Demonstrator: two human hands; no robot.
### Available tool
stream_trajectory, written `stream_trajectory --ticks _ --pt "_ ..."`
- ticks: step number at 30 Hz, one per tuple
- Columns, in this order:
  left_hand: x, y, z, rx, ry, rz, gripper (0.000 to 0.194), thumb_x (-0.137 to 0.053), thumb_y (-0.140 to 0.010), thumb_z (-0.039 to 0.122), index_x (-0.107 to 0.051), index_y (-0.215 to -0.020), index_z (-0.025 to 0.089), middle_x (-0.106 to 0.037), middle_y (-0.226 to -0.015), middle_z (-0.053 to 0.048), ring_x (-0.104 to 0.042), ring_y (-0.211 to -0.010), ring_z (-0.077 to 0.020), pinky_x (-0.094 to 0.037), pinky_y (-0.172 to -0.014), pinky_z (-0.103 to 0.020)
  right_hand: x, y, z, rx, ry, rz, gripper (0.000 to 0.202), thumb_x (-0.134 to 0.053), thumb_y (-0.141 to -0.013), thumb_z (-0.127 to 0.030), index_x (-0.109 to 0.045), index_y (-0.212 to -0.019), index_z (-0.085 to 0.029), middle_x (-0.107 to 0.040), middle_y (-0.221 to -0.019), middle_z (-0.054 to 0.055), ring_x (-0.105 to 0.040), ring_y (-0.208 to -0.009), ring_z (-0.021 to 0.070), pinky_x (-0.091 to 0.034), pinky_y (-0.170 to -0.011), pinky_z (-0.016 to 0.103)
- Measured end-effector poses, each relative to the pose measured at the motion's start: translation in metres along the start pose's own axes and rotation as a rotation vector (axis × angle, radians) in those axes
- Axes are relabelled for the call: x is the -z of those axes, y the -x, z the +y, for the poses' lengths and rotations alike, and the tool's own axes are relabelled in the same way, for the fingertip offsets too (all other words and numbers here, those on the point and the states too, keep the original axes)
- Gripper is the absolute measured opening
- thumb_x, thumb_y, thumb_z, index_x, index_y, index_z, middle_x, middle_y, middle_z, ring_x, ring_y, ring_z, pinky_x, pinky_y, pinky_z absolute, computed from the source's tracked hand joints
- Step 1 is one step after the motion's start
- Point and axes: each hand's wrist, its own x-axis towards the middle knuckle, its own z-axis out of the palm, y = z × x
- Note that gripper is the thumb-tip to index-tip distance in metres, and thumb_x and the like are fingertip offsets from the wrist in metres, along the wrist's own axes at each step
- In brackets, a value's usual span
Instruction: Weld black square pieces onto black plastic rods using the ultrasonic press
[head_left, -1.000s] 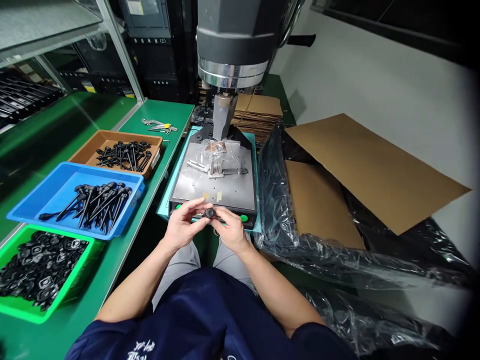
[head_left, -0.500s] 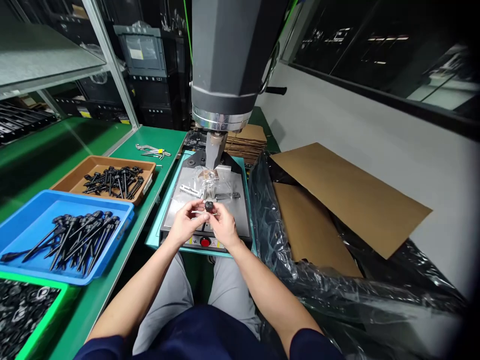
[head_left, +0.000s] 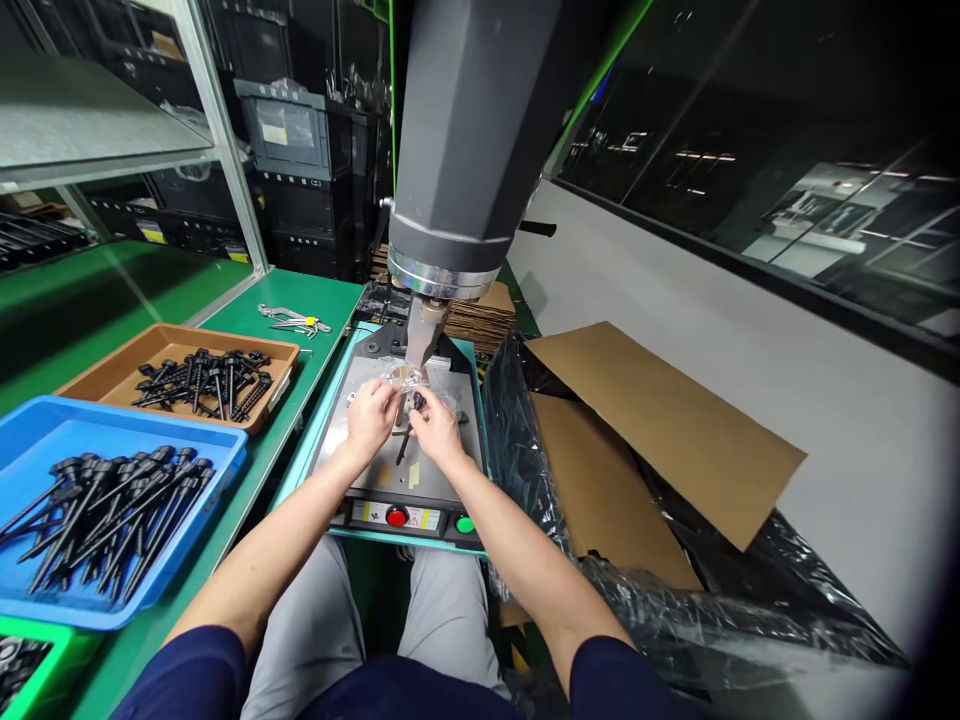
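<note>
My right hand (head_left: 438,428) pinches a black plastic stake-like part (head_left: 404,446), its knobbed head up by my fingertips and its thin stem slanting down toward me. My left hand (head_left: 372,418) is closed at the fingertips beside the fixture; what lies between those fingers is too small to make out. Both hands are at the small fixture (head_left: 409,377), which has clear plastic film around it. Right above it hangs the metal horn (head_left: 424,335) of a grey press machine (head_left: 457,150). The metal base plate (head_left: 367,470) lies under my hands.
Left on the green bench stand a blue tray (head_left: 232,462) and a brown tray (head_left: 97,385) of black parts, with a green bin (head_left: 71,670) nearer. Pliers (head_left: 296,320) lie behind. Red (head_left: 396,516) and green (head_left: 465,524) buttons front the base. Right stands a plastic-lined box with cardboard (head_left: 667,420).
Both hands have moved forward to the fixture under the horn, taking the black part along. Its stem now shows below my hands. The camera view has shifted slightly.
</note>
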Motion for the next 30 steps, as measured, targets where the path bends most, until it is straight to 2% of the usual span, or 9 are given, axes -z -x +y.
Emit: stream_trajectory --ticks 4,7,10,13,16,20,23,26,30 --pt "0.006 -0.023 0.001 0.050 0.068 0.029 0.017 -0.053 -0.093 0.025 -0.069 -0.093 0.019 -0.067 -0.091 -0.008 -0.061 -0.090 -0.0210 -0.047 -0.082 -0.032 0.011 -0.016 -0.003 0.254 0.170 0.126 0.039 -0.052 -0.088 -0.022 -0.059 -0.126 -0.017 -0.064 -0.106 0.011 -0.063 -0.087 0.0213 -0.053 -0.087 0.037" --pt "0.007 -0.038 -0.002 0.053 0.130 0.035 0.016 -0.056 -0.090 0.022 -0.071 -0.091 0.018 -0.068 -0.090 -0.008 -0.061 -0.089 -0.0216 -0.047 -0.081 -0.032 0.018 -0.028 -0.004 0.374 0.289 0.153 0.035 -0.046 -0.093 -0.026 -0.059 -0.125 -0.015 -0.064 -0.109 0.014 -0.060 -0.099 0.0253 -0.049 -0.092 0.039" --pt "0.009 -0.047 -0.001 0.071 0.157 0.060 0.015 -0.057 -0.088 0.019 -0.072 -0.090 0.016 -0.068 -0.090 -0.009 -0.062 -0.088 -0.0218 -0.047 -0.081 -0.033 0.021 -0.036 -0.006 0.458 0.379 0.151 0.029 -0.044 -0.095 -0.028 -0.063 -0.116 -0.018 -0.065 -0.107 0.013 -0.059 -0.100 0.0260 -0.046 -0.092 0.039" --pt "0.020 -0.039 0.014 0.090 0.107 0.015 0.016 -0.057 -0.086 0.013 -0.072 -0.088 0.014 -0.069 -0.089 -0.010 -0.062 -0.091 -0.0218 -0.048 -0.084 -0.033 0.023 -0.030 -0.010 0.527 0.414 0.127 0.027 -0.043 -0.095 -0.033 -0.065 -0.097 -0.018 -0.066 -0.091 0.013 -0.059 -0.086 0.0266 -0.045 -0.084 0.041" --pt "0.023 -0.032 0.025 0.101 0.023 -0.095 0.018 -0.056 -0.089 0.018 -0.074 -0.090 0.014 -0.070 -0.091 -0.009 -0.062 -0.090 -0.0203 -0.049 -0.083 -0.031 0.024 -0.034 -0.002 0.525 0.463 0.091 0.033 -0.043 -0.093 -0.043 -0.055 -0.070 -0.022 -0.057 -0.065 0.012 -0.053 -0.065 0.0259 -0.040 -0.066 0.041" --pt "0.018 -0.040 0.008 0.057 -0.045 -0.197 0.028 -0.052 -0.095 0.028 -0.072 -0.107 0.014 -0.070 -0.104 -0.009 -0.062 -0.102 -0.0198 -0.050 -0.088 -0.030 0.010 -0.064 0.019 0.410 0.504 0.149 0.041 -0.053 -0.081 -0.053 -0.029 -0.056 -0.031 -0.047 -0.055 0.012 -0.051 -0.059 0.0284 -0.032 -0.057 0.045" --pt "0.021 -0.038 0.004 0.083 -0.077 -0.232 0.030 -0.050 -0.096 0.029 -0.071 -0.112 0.014 -0.070 -0.108 -0.009 -0.063 -0.104 -0.0197 -0.051 -0.086 -0.030 0.009 -0.065 0.019 0.328 0.502 0.086 0.036 -0.050 -0.078 -0.056 -0.031 -0.057 -0.033 -0.049 -0.057 0.015 -0.056 -0.066 0.0323 -0.029 -0.054 0.045" --pt "0.024 -0.034 0.008 0.082 -0.081 -0.232 0.029 -0.049 -0.096 0.028 -0.070 -0.112 0.016 -0.070 -0.109 -0.008 -0.063 -0.104 -0.0193 -0.053 -0.085 -0.030 0.017 -0.055 0.010 0.377 0.508 0.016 0.033 -0.040 -0.079 -0.057 -0.032 -0.056 -0.034 -0.052 -0.061 0.019 -0.058 -0.070 0.0334 -0.027 -0.053 0.046" --pt "0.024 -0.034 0.007 0.070 -0.075 -0.238 0.029 -0.049 -0.095 0.030 -0.070 -0.111 0.019 -0.070 -0.109 -0.006 -0.064 -0.103 -0.0194 -0.055 -0.084 -0.032 0.018 -0.058 0.010 0.295 0.484 0.088 0.035 -0.044 -0.074 -0.063 -0.040 -0.053 -0.035 -0.053 -0.058 0.019 -0.056 -0.063 0.0332 -0.028 -0.052 0.046"
